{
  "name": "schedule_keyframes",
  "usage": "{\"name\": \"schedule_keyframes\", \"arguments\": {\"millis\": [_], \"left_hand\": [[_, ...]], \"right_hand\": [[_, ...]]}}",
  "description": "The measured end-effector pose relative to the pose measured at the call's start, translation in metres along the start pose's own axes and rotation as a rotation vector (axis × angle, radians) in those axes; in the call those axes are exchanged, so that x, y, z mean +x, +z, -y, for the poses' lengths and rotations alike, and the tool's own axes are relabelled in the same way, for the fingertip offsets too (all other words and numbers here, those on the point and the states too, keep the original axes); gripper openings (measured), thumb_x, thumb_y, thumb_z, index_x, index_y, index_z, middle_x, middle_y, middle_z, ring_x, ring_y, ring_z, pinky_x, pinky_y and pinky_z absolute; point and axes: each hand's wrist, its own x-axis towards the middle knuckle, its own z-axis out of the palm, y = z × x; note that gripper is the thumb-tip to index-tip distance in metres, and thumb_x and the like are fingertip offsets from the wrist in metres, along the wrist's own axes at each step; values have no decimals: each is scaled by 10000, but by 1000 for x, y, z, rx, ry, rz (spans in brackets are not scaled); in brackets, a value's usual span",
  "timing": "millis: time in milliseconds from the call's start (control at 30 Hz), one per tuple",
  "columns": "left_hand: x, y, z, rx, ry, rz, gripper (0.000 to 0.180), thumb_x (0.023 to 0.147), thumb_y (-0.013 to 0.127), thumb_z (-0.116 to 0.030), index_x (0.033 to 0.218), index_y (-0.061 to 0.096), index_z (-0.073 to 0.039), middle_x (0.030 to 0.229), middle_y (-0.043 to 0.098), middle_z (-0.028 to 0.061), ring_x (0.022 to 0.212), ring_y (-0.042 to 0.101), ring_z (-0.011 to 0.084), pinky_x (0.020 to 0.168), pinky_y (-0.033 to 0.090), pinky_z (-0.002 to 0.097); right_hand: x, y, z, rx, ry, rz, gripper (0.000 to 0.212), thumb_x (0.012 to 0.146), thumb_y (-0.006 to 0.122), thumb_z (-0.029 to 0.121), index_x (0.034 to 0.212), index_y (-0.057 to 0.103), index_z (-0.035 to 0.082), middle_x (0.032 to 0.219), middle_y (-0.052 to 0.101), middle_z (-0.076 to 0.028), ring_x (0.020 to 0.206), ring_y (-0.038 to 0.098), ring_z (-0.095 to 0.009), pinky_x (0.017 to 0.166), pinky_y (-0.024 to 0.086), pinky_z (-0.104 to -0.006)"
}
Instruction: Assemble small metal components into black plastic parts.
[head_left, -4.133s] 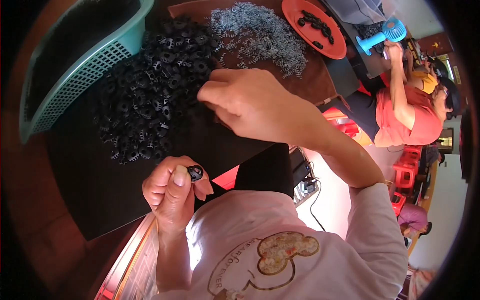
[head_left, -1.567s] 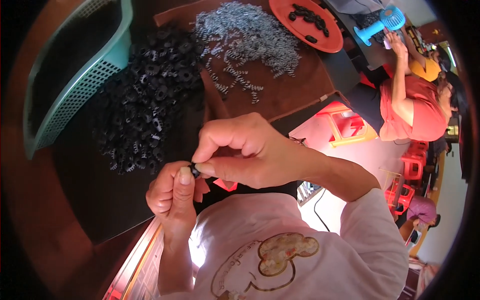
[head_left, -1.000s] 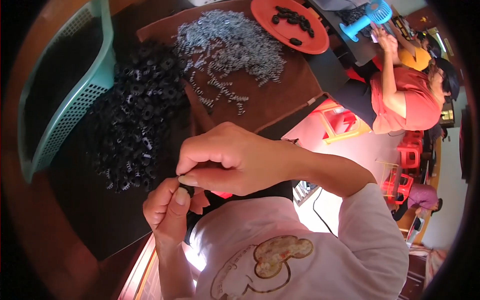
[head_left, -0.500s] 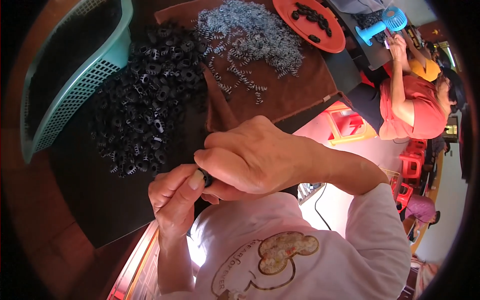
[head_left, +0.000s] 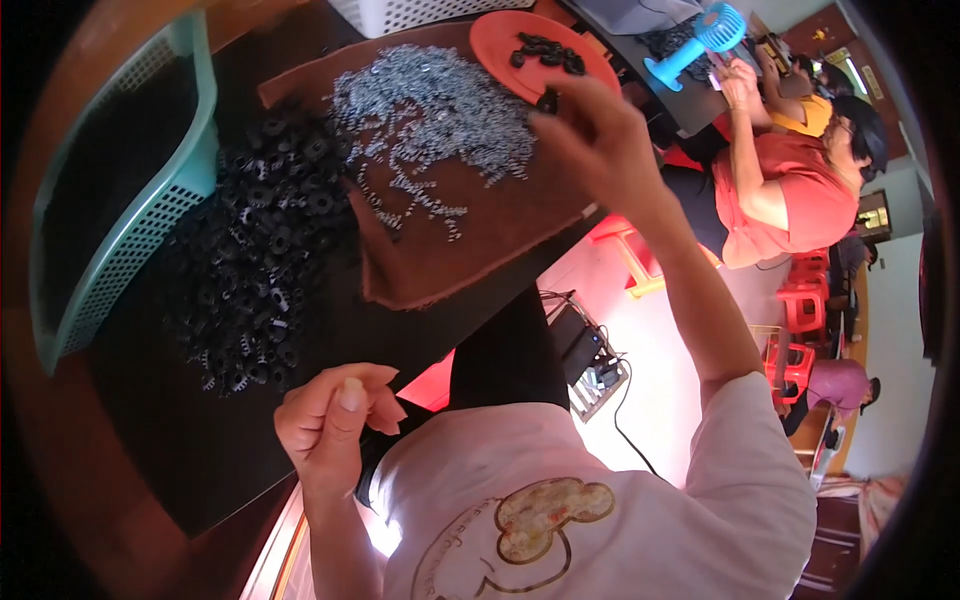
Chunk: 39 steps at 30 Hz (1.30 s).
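Observation:
My right hand [head_left: 600,135], slightly blurred, reaches to the near edge of a red plate [head_left: 490,45]. Its thumb and fingers close on a small black claw hair clip [head_left: 547,101]. Several similar black clips [head_left: 545,52] lie on the plate. Before my chest, beside the table's near edge, my left hand [head_left: 325,425] is loosely curled with its fingertips apart, and no object shows in it. A big heap of black claw clip pieces [head_left: 260,240] covers the table's left part. Small silvery coil springs [head_left: 430,110] are piled on a brown cloth [head_left: 500,230].
A teal perforated basket [head_left: 140,240] of dark pieces stands on the left. A white basket [head_left: 400,15] sits at the far edge. Beyond the plate are a blue handheld fan [head_left: 715,30] and a co-worker in a red top [head_left: 780,190]. Red stools [head_left: 800,300] stand on the floor to the right.
My hands, together around a small black piece before, are now apart. The right has carried a clip forward to the plate; the left stays low, its fingers looser. The view has shifted slightly.

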Motion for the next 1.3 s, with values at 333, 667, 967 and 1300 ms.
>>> {"name": "schedule_keyframes", "arguments": {"millis": [333,667,967,1300], "left_hand": [[-1,2,2,7,52,-40,334,990,543,-224,938,680,76,628,647,91,501,571,105,474,456,223],[-1,4,-1,34,41,-29,290,981,565,-188,926,680,72,681,653,83,553,590,107,497,466,229],[-2,2,-4,82,34,-18,229,972,577,-135,926,676,67,685,639,69,574,582,97,519,468,219],[1,3,-4,128,58,23,148,947,577,-58,914,673,51,666,621,49,552,542,84,514,435,214]], "right_hand": [[23,-19,-47,269,272,45,313,920,618,134,1193,622,-19,910,673,-44,755,585,-68,668,481,-219],[-11,62,79,283,-319,392,77,815,632,103,852,621,37,847,557,-104,733,609,-326,587,483,-420],[-5,92,115,-4,-515,553,129,726,618,82,837,610,17,852,564,-120,686,643,-314,538,512,-415],[17,114,113,4,-516,429,101,739,641,79,813,592,29,847,540,-103,667,624,-291,513,506,-413]]}}
